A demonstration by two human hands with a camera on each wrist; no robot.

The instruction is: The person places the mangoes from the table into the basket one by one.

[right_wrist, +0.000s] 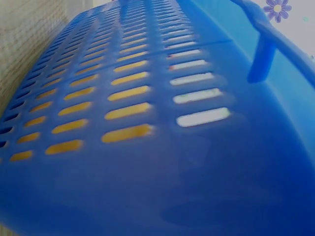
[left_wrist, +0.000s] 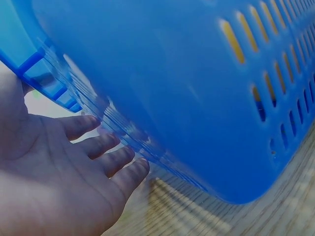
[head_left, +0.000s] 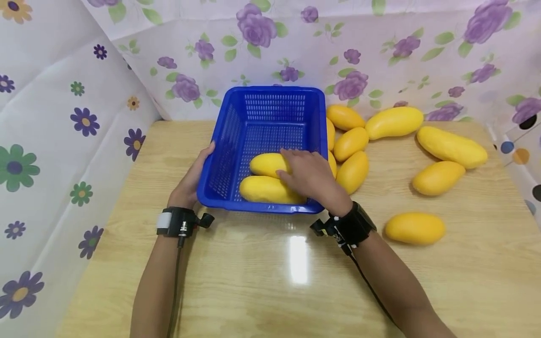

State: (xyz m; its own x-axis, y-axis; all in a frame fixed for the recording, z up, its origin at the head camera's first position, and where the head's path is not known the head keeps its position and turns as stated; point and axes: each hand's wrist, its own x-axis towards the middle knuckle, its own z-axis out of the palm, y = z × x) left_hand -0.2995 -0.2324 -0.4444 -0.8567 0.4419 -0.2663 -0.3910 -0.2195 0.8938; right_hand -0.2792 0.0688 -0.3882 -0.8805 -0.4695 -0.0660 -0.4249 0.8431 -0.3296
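Note:
A blue plastic basket (head_left: pixel 274 206) with slotted walls stands on the table. Two yellow mangoes lie in its front part, a rear mango (head_left: pixel 267 164) and a front mango (head_left: pixel 264 189). My right hand (head_left: pixel 310 176) reaches over the basket's right wall and grips the rear mango by its right end, the thumb between the two fruits. At the basket's left side, my left hand (head_left: pixel 192 180) touches the outer wall. The left wrist view shows that hand's fingers (left_wrist: pixel 113 160) nearly straight, tips against the plastic; its thumb is mostly hidden by the rim. The right wrist view shows only the basket's slotted wall (right_wrist: pixel 147 172).
Right of the basket, several mangoes (head_left: pixel 352 171) lie close together, some partly hidden by its wall. Two long yellow fruits (head_left: pixel 395 123) lie at the back right, with another mango (head_left: pixel 437 178) nearby. A lone mango (head_left: pixel 415 228) rests nearer the front. Flowered cloth (head_left: pixel 190 56) covers the walls behind.

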